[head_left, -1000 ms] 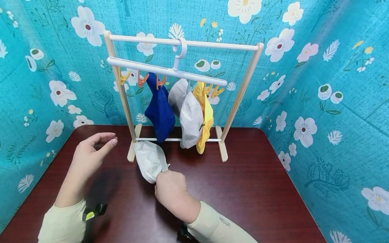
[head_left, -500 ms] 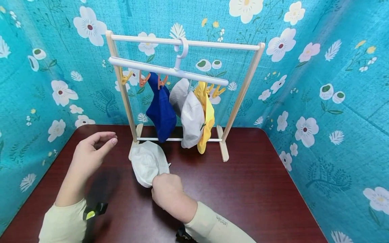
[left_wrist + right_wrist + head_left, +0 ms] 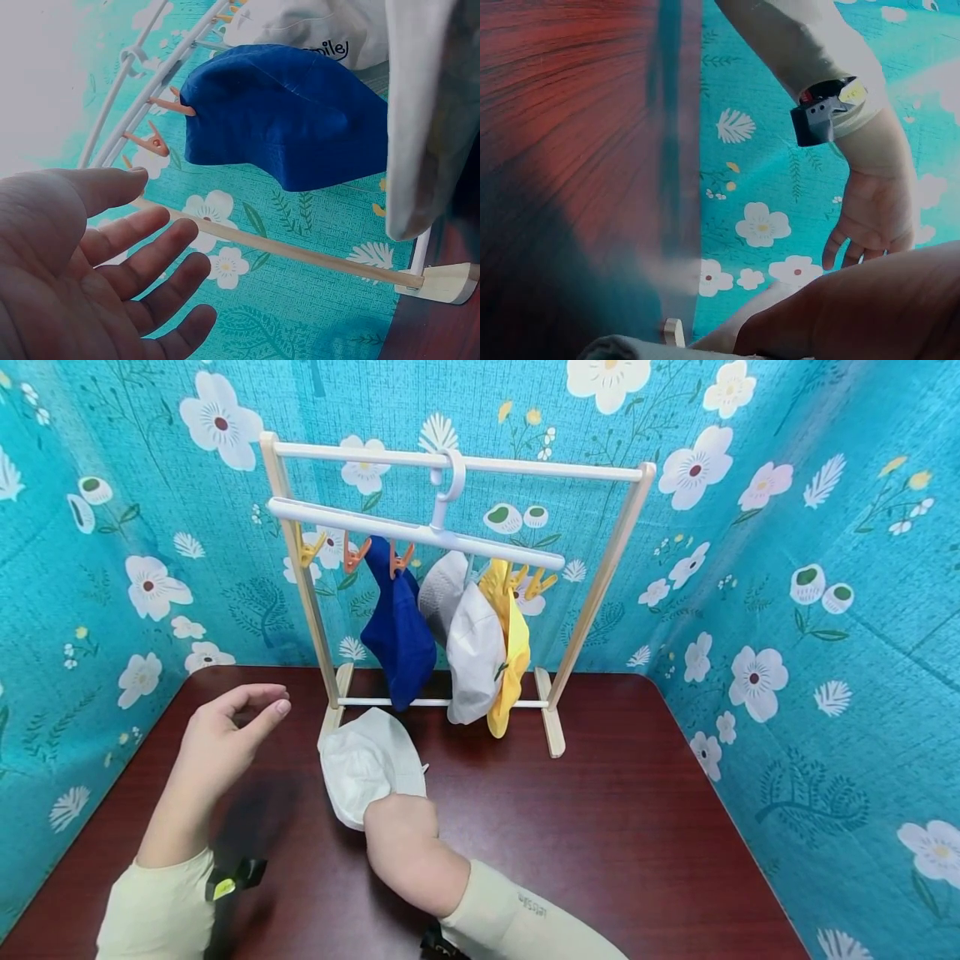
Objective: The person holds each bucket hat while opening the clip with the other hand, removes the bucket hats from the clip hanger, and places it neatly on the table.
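A white bucket hat is held up over the table by my right hand, which grips it by the brim. My left hand holds nothing; it hovers left of the hat, and its loosely bent fingers show in the left wrist view. From a white hanger with clips hang a blue hat, a light grey hat and a yellow hat. At the hanger's left end, a yellow clip and an orange clip hold nothing. My right fingertips are hidden.
A wooden rack with white rods carries the hanger, which tilts down to the right. The rack's feet stand near the back of the dark red table. Flowered blue cloth encloses the back and sides.
My right hand has shifted slightly left and toward me with the white hat, turning it so that more of its crown and brim shows. My left hand has stayed in place.
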{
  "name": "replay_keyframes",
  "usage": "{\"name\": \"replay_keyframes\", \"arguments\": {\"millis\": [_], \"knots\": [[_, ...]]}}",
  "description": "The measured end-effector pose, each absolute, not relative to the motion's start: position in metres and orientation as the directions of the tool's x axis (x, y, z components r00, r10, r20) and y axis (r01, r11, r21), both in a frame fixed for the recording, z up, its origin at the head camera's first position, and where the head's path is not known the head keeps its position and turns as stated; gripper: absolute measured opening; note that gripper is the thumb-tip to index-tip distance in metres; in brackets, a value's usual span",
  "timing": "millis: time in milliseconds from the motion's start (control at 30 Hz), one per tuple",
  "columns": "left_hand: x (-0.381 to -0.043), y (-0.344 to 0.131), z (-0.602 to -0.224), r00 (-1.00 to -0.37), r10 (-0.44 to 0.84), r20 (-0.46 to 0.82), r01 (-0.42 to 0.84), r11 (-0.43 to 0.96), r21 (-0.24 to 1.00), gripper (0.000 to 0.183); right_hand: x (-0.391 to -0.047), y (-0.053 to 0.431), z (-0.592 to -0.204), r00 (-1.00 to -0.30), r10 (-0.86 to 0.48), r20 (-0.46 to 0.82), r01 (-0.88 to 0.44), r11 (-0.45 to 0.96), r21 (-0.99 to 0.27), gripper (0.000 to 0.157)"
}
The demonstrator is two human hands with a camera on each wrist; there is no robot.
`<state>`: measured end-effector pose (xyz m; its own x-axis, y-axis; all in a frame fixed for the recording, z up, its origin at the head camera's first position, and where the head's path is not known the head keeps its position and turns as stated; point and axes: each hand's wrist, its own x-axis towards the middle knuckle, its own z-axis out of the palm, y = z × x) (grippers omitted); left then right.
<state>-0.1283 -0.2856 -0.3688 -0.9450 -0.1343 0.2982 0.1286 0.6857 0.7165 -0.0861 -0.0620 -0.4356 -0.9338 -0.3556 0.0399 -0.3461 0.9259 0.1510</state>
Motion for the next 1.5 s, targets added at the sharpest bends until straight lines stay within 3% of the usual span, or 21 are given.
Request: {"name": "replay_keyframes", "arguments": {"millis": [167,467,1033,1500], "knots": [[-0.129,-0.285,-0.369,-0.946,-0.132,0.296,0.129,0.686,0.716,0.045,-0.087,-0.069,-0.443,-0.924,-0.379,0.040,-0.366,0.912,0.183,0.031],[-0.131,-0.288,-0.372,-0.944,-0.139,0.299,0.123,0.693,0.710,0.045,-0.093,-0.075,-0.448,-0.903,-0.424,-0.064,-0.429,0.890,0.152,0.021],[-0.128,-0.292,-0.369,-0.947,-0.148,0.286,0.104,0.700,0.706,0.045,-0.089,-0.068,-0.454,-0.848,-0.529,0.009,-0.526,0.845,0.096,0.038],[-0.129,-0.292,-0.369,-0.943,-0.147,0.299,0.113,0.702,0.703,0.044,-0.085,-0.064,-0.453,-0.832,-0.554,-0.018,-0.553,0.828,0.085,0.046]]}}
